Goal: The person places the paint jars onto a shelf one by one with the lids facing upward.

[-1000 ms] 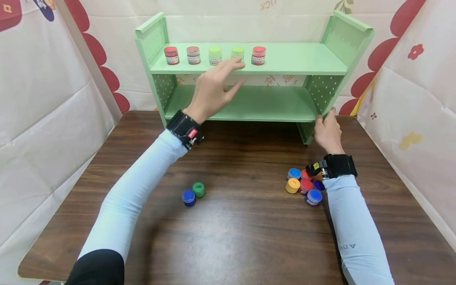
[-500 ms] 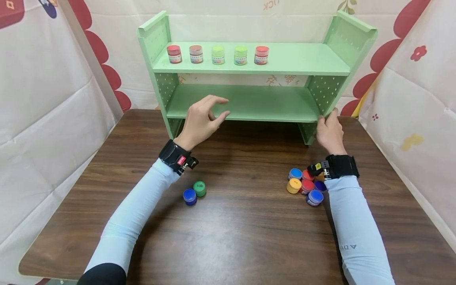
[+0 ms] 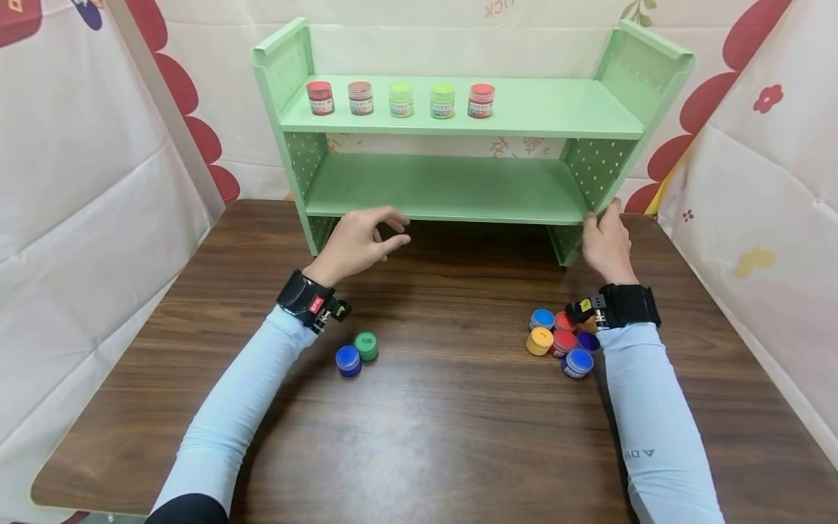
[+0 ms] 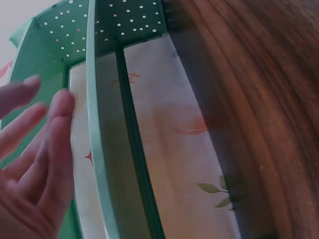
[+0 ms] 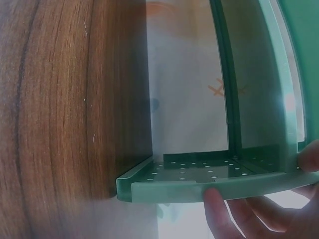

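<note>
A light green two-tier shelf (image 3: 445, 188) stands at the back of the table. Five small paint jars line its upper board, among them a red-lidded jar (image 3: 481, 100) and a lime jar (image 3: 442, 101). My left hand (image 3: 356, 244), loosely bent and holding nothing, hovers in front of the lower board's front edge; in the left wrist view its fingers (image 4: 59, 134) appear beside that board. My right hand (image 3: 607, 244) grips the shelf's right side panel near the lower board. In the right wrist view, fingers (image 5: 219, 211) wrap the outside of that panel and the thumb lies by the board.
On the brown table (image 3: 419, 429), a blue jar (image 3: 348, 361) and a green jar (image 3: 366, 346) stand together at centre left. By my right wrist is a cluster of several jars, including a yellow jar (image 3: 540, 341); my forearm partly covers it. Printed cloth (image 3: 105, 240) surrounds the table.
My left hand has come down from the upper-board jars, past the lower board, toward the table, and drawn back slightly left. The right hand keeps its grip on the panel.
</note>
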A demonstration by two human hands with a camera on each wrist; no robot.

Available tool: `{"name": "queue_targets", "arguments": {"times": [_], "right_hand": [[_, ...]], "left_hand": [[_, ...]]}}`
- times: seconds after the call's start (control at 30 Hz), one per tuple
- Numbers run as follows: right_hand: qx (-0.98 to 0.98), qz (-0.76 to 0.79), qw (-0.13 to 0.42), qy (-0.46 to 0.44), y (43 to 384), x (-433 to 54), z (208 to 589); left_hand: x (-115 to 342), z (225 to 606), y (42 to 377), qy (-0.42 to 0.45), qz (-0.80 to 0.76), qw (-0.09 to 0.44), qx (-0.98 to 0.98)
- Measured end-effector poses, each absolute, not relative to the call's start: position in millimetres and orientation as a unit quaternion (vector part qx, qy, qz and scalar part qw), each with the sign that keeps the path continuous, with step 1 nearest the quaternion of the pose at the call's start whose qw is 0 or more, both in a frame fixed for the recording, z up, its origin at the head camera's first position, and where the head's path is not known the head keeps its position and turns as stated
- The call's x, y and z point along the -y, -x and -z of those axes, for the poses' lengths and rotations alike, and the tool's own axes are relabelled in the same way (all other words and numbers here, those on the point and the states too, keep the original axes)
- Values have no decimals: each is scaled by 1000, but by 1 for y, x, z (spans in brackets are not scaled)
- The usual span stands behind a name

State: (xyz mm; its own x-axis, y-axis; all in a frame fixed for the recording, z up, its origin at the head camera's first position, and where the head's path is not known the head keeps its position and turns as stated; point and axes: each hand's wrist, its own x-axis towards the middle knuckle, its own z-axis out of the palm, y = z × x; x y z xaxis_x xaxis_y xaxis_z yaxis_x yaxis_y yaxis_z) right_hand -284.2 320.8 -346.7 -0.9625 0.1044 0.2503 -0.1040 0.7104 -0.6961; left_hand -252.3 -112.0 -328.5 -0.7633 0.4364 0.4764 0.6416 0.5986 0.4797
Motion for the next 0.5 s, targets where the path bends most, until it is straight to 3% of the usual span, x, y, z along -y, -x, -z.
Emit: {"name": "queue_targets", "arguments": {"times": [0.2,0.4,0.5], "right_hand": [[913,-386,130,-2,284,-320,346],[914,-386,124,-2,285,-320,346],[914,-385,126,3,285,-321,346]], "left_hand": [[125,331,254,312,286,-9,906],[139,334,253,304,256,-278,874],[139,338,251,287,237,-340,864]]}}
